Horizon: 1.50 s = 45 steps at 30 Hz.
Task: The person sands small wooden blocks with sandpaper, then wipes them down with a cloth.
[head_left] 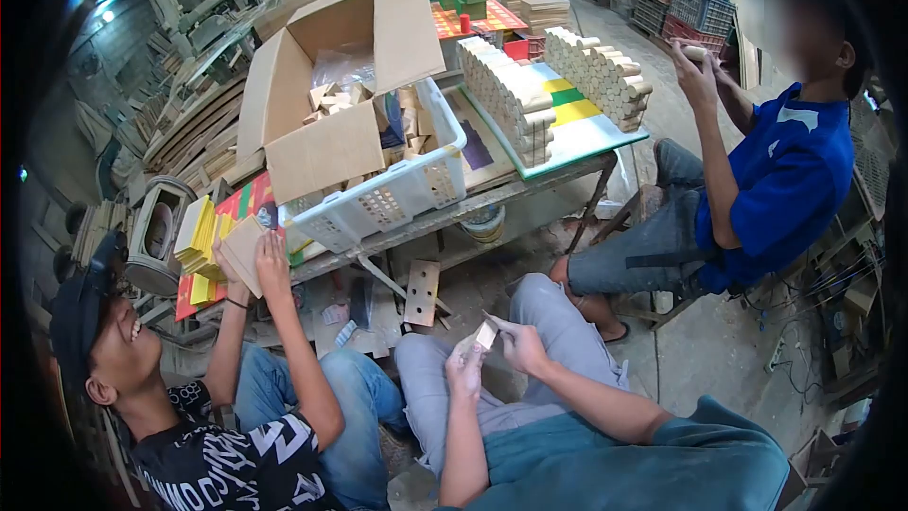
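Here, left hand [463, 367] grips a pale, angular block [486, 335]; right hand's [523, 349] grip is unclear.

A small, pale wooden block [486, 334] is held between the two hands, its lower part gripped by the fingers of the left hand [463, 366]. The block is tilted, and a light, smooth-looking flat face is turned upward. Just beside its upper end, near the right hand [522, 348], a thin dark piece [488, 316] is seen, too small to be identified.
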Tool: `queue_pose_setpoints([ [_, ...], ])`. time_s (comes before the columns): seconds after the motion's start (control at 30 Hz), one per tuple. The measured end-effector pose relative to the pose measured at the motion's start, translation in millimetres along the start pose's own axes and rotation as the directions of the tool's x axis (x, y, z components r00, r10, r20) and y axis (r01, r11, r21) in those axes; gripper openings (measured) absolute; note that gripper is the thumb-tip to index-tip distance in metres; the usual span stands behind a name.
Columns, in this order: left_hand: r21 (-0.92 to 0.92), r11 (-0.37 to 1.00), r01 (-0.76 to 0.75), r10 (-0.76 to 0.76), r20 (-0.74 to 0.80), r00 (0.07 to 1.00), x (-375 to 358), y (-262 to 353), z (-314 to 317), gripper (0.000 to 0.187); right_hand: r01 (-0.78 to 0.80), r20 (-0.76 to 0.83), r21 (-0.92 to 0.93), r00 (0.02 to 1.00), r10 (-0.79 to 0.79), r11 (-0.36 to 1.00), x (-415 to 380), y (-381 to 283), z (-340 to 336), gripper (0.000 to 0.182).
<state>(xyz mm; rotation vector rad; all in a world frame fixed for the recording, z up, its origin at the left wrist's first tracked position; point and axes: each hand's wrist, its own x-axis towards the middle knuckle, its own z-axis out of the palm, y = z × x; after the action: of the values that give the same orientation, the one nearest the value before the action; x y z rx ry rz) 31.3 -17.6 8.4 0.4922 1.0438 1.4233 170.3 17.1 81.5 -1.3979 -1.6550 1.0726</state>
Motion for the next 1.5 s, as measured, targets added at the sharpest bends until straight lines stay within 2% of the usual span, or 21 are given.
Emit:
queue_pose_setpoints([
  [0.03, 0.002, 1.000, -0.006, 0.006, -0.006, 1.000, -4, 3, 3, 0.032, 0.005, 0.006, 0.004, 1.000, -0.005, 1.000, 0, 4, -1, 0.043],
  [0.1, 0.005, 1.000, 0.004, -0.003, -0.145, 0.989, -2, 9, 8, 0.033, 0.238, 0.031, 0.154, 0.969, -0.245, 0.959, 7, 7, -6, 0.045],
  [0.17, 0.110, 0.993, -0.048, 0.070, -0.205, 0.976, 8, -1, -3, 0.031, 0.249, 0.160, 0.152, 0.949, -0.273, 0.956, 10, 6, -8, 0.048],
  [0.27, 0.036, 0.996, 0.076, -0.073, -0.088, 0.993, 2, 4, 5, 0.028, 0.212, -0.049, 0.133, 0.977, -0.207, 0.968, 12, 24, 2, 0.049],
  [0.37, 0.022, 0.990, 0.140, -0.140, -0.005, 0.990, 0, 4, 10, 0.030, 0.205, 0.014, 0.183, 0.977, -0.211, 0.962, 18, 29, 5, 0.046],
  [0.4, -0.031, 0.985, 0.167, -0.167, 0.004, 0.986, 0, 3, 11, 0.029, 0.120, 0.073, 0.335, 0.985, -0.153, 0.934, 15, 27, 7, 0.043],
  [0.5, -0.199, 0.969, 0.149, -0.173, -0.108, 0.979, 1, 8, 14, 0.027, 0.000, 0.251, 0.295, 0.965, -0.077, 0.955, 10, 21, 7, 0.040],
  [0.53, -0.200, 0.976, 0.085, -0.122, -0.182, 0.976, 0, 10, 15, 0.027, 0.072, 0.254, 0.206, 0.959, -0.125, 0.976, 8, 20, 9, 0.041],
  [0.63, -0.043, 0.991, -0.127, 0.121, -0.135, 0.984, 6, -8, 9, 0.031, 0.066, 0.235, 0.034, 0.969, -0.072, 0.997, 2, 17, 20, 0.043],
  [0.7, 0.010, 0.986, -0.167, 0.167, -0.150, 0.974, 10, -17, 4, 0.035, 0.068, 0.193, 0.025, 0.979, -0.071, 0.997, 1, 26, 27, 0.046],
  [0.77, 0.252, 0.960, -0.119, 0.173, -0.205, 0.963, 13, -17, 0, 0.038, 0.348, 0.036, -0.155, 0.937, -0.347, 0.924, 2, 28, 29, 0.046],
  [0.87, 0.187, 0.981, 0.050, -0.002, -0.248, 0.969, 4, -9, 7, 0.045, 0.482, 0.011, -0.107, 0.875, -0.484, 0.870, 1, 13, 18, 0.046],
  [1.03, 0.183, 0.983, 0.028, -0.009, -0.104, 0.995, -2, -13, 13, 0.052, 0.386, 0.086, -0.039, 0.920, -0.382, 0.922, -5, 25, 27, 0.051],
  [1.1, 0.268, 0.955, 0.124, -0.097, -0.111, 0.989, 2, -15, 6, 0.053, 0.119, 0.261, -0.085, 0.961, -0.093, 0.989, -1, 13, 17, 0.051],
  [1.13, 0.273, 0.954, 0.125, -0.097, -0.116, 0.989, 3, -17, 2, 0.053, 0.118, 0.262, -0.078, 0.960, -0.093, 0.990, -8, 11, 19, 0.051],
  [1.2, 0.338, 0.939, 0.065, 0.040, -0.296, 0.954, 7, -15, 1, 0.053, 0.393, 0.105, -0.075, 0.917, -0.385, 0.916, -17, 9, 26, 0.047],
  [1.3, 0.365, 0.913, 0.181, -0.103, -0.223, 0.969, 2, -10, 0, 0.046, 0.262, 0.116, -0.060, 0.960, -0.254, 0.963, -13, 13, 31, 0.045],
  [1.33, 0.364, 0.913, 0.183, -0.106, -0.223, 0.969, 3, -9, 1, 0.046, 0.122, 0.174, -0.128, 0.980, -0.099, 0.984, -10, 14, 29, 0.045],
  [1.43, 0.361, 0.904, 0.230, -0.183, -0.160, 0.970, 5, -14, -3, 0.046, 0.050, 0.203, -0.096, 0.979, -0.030, 0.994, -12, 4, 23, 0.044],
  [1.47, 0.241, 0.956, 0.168, -0.120, -0.202, 0.972, 9, -19, -5, 0.045, 0.052, 0.205, -0.093, 0.978, -0.033, 0.994, -14, 5, 28, 0.044],
  [1.5, 0.115, 0.989, 0.097, -0.065, -0.251, 0.966, 13, -25, -7, 0.043, 0.202, 0.149, -0.088, 0.971, -0.187, 0.975, -19, 10, 34, 0.044],
])
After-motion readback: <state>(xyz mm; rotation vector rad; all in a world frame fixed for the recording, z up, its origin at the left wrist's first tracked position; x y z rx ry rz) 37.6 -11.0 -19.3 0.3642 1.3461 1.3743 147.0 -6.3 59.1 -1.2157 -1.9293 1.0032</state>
